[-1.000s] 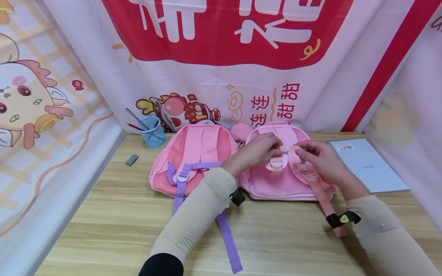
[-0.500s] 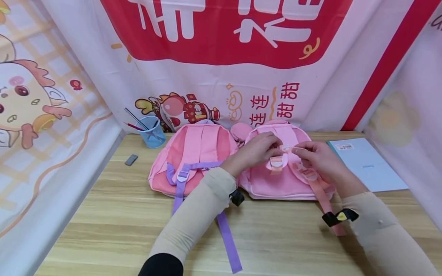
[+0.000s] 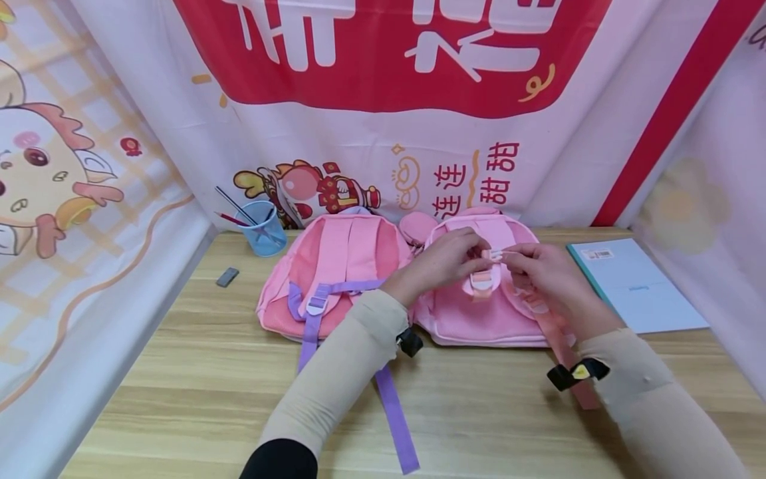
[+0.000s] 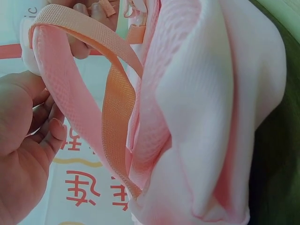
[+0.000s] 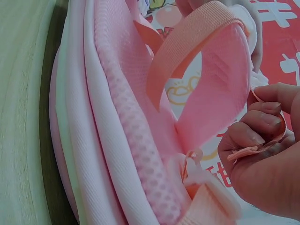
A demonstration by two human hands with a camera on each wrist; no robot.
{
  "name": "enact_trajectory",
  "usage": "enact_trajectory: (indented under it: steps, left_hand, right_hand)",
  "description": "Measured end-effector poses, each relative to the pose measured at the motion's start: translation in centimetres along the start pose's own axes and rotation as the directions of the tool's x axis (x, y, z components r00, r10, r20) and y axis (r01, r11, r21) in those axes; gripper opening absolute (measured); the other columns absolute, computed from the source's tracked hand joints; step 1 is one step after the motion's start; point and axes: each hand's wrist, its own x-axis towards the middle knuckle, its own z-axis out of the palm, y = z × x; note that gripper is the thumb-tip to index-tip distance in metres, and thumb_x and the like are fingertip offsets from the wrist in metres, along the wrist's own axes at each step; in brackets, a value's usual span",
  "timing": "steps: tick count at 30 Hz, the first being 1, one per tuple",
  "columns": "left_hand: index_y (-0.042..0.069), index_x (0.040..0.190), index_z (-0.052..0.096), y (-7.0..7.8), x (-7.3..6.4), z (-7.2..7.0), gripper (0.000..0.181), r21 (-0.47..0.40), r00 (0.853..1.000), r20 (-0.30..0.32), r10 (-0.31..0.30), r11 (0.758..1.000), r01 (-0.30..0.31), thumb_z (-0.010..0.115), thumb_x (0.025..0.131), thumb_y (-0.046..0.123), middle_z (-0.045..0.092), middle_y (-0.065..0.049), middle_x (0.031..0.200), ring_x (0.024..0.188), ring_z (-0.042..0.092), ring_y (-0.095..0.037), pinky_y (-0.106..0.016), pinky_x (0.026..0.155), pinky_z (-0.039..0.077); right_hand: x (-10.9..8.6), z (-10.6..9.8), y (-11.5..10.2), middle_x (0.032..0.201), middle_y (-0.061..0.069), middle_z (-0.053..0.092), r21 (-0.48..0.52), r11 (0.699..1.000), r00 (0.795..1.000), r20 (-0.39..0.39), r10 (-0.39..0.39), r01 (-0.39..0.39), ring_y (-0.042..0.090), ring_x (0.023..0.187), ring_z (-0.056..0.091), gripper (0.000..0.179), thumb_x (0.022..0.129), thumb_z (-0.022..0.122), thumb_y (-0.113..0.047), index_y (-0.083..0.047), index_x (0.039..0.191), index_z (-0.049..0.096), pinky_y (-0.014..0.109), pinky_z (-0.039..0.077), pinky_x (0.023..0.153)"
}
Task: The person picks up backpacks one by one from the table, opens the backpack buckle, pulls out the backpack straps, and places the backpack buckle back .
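The left hand grasps the white-backed, padded pink shoulder strap by its end; the right hand pinches narrow peach woven webbing (its tail curls through the palm). The pink fabric backpack lies beneath both hands, a purple-strapped pink backpack left of them.

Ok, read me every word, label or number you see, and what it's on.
"连连", red, on the cloth backdrop.
"甜甜", red, same backdrop.
"ic", grey, on a pale surface, left wrist view.
White characters on the red panel: cut off.
Notebook label and small print: too small.
Top-right lettering: cut off.
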Motion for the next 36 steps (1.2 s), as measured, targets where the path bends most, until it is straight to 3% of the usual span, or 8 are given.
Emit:
enact_trajectory:
  steps: [9,13,19,22,27,32,36]
  left_hand:
    - [0.011,0.127,0.072,0.0,-0.1,0.0,0.028,-0.005,1.000,0.009,-0.004,1.000,0.004,0.070,0.107,0.030,0.071,-0.003,0.117,0.105,0.064,-0.013,-0.022,0.097,0.051]
    - [0.011,0.126,0.072,0.0,-0.1,0.1,0.028,-0.009,1.000,0.001,-0.007,1.000,0.007,0.071,0.107,0.031,0.071,-0.002,0.118,0.107,0.065,-0.012,-0.022,0.099,0.051]
    - [0.011,0.128,0.072,0.0,-0.2,0.0,0.029,-0.009,1.000,-0.008,-0.022,1.000,0.022,0.071,0.107,0.030,0.072,-0.002,0.121,0.110,0.066,-0.012,-0.024,0.102,0.051]
    - [0.011,0.129,0.072,-0.1,-0.2,0.0,0.029,-0.015,1.000,-0.006,-0.026,1.000,0.026,0.070,0.107,0.030,0.071,-0.002,0.120,0.109,0.065,-0.012,-0.023,0.100,0.051]
    - [0.010,0.128,0.072,-0.1,-0.2,0.1,0.029,-0.027,1.000,-0.007,-0.019,0.999,0.019,0.071,0.107,0.030,0.070,-0.002,0.117,0.105,0.064,-0.012,-0.022,0.096,0.051]
    - [0.010,0.125,0.072,-0.2,-0.2,0.2,0.027,-0.032,1.000,-0.025,-0.007,0.999,0.006,0.072,0.106,0.030,0.070,-0.003,0.114,0.103,0.064,-0.014,-0.023,0.094,0.050]
    - [0.011,0.122,0.071,-0.2,-0.2,0.2,0.025,-0.029,1.000,-0.026,-0.006,1.000,0.005,0.072,0.106,0.031,0.069,-0.002,0.113,0.102,0.063,-0.014,-0.022,0.092,0.050]
  right_hand:
    - [0.3,0.8,-0.4,0.097,-0.003,0.065,-0.048,0.999,1.000,0.017,-0.006,0.006,0.012,0.079,0.058,0.052,0.111,0.061,-0.041,-0.006,0.150,0.057,0.024,0.051,0.069]
    - [-0.1,0.1,-0.2,0.099,-0.002,0.061,-0.018,1.000,1.000,0.020,0.000,0.000,0.013,0.084,0.058,0.052,0.112,0.058,-0.043,-0.010,0.152,0.054,0.024,0.053,0.072]
    - [0.0,-1.5,0.6,0.114,0.003,0.059,-0.100,0.995,1.000,0.022,-0.015,0.018,0.015,0.097,0.057,0.056,0.111,0.058,-0.046,-0.009,0.153,0.055,0.022,0.054,0.077]
    - [0.3,-2.0,1.1,0.107,0.000,0.060,-0.082,0.996,0.999,0.045,-0.016,0.020,0.014,0.093,0.057,0.054,0.112,0.058,-0.042,-0.008,0.154,0.054,0.021,0.054,0.076]
    - [0.3,-1.8,1.3,0.084,-0.006,0.056,0.051,0.998,0.997,0.057,-0.050,0.047,0.013,0.079,0.053,0.040,0.112,0.059,-0.035,-0.010,0.144,0.059,0.023,0.050,0.071]
    - [0.1,-1.3,0.9,0.080,-0.005,0.055,0.090,0.994,0.997,0.057,-0.059,0.054,0.013,0.076,0.052,0.034,0.112,0.061,-0.036,-0.012,0.135,0.064,0.025,0.048,0.069]
    - [0.2,-1.0,0.8,0.079,-0.005,0.055,0.097,0.994,0.997,0.056,-0.046,0.041,0.014,0.075,0.052,0.039,0.112,0.060,-0.037,-0.011,0.141,0.060,0.026,0.048,0.068]
